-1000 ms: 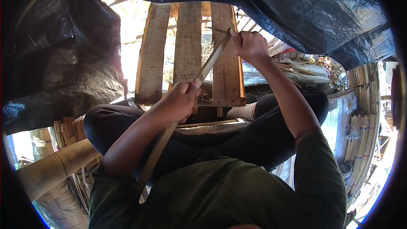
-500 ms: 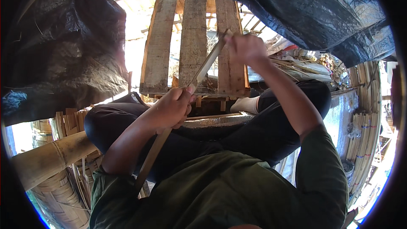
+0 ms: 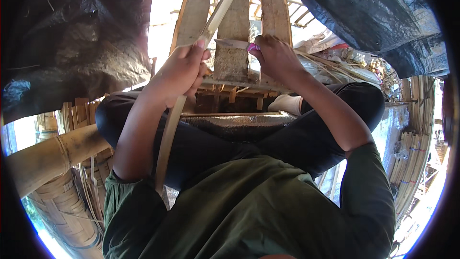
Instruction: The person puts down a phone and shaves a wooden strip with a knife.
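My left hand [image 3: 181,73] is closed around a long, flat bamboo strip [image 3: 170,136]. The strip slants from beside my left side up past the fist and over the plank bench [image 3: 233,21]. In my right hand [image 3: 280,60] is a knife [image 3: 233,43] with a pink-purple handle, its fingers wrapped round it. The blade points left toward the strip just above my left fist; a small gap seems to lie between the tip and the strip.
A thick bamboo pole [image 3: 60,156] and woven bamboo baskets [image 3: 57,211] are at the left. Dark plastic sheeting [image 3: 86,33] hangs on both sides. Bundled bamboo slats [image 3: 407,163] stand at the right. My crossed legs [image 3: 342,110] frame the near end of the bench.
My left hand has moved up with the strip, whose far end now reaches the top of the view. My right hand has left the strip's far end and come slightly nearer; the knife shows plainly.
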`<state>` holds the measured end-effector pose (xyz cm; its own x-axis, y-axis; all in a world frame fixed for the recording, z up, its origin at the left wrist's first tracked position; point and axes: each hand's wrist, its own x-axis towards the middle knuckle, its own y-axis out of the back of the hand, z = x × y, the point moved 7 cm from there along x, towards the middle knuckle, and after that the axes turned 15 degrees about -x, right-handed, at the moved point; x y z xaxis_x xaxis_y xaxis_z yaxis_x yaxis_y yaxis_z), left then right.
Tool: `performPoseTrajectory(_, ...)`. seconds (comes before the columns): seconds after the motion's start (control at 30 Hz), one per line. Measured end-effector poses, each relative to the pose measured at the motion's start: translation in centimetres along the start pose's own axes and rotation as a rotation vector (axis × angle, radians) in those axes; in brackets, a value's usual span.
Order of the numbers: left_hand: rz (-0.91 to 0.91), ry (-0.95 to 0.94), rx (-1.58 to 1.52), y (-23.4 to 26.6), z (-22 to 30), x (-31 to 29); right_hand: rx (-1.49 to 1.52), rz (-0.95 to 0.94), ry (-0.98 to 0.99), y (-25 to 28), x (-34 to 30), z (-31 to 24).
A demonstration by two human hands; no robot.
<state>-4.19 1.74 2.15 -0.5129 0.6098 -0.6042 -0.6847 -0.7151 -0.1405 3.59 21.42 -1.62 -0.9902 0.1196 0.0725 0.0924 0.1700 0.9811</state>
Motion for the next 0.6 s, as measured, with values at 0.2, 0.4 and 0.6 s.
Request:
performPoseTrajectory(0.2, 0.003, -0.036, 0.006, -1.3, 0.0, -0.7, -0.444, 0.234, 0.144, 1.2, -1.1, -4.1)
performPoseTrajectory(0.4, -0.065, -0.039, 0.039, -1.2, 0.1, -0.4, -0.088, -0.176, 0.594, -4.3, -6.6, -17.1)
performPoseTrajectory(0.6, 0.017, -0.078, 0.027, -1.7, -0.1, 0.0, 0.03, -0.396, 0.835, -19.8, -9.5, -20.2)
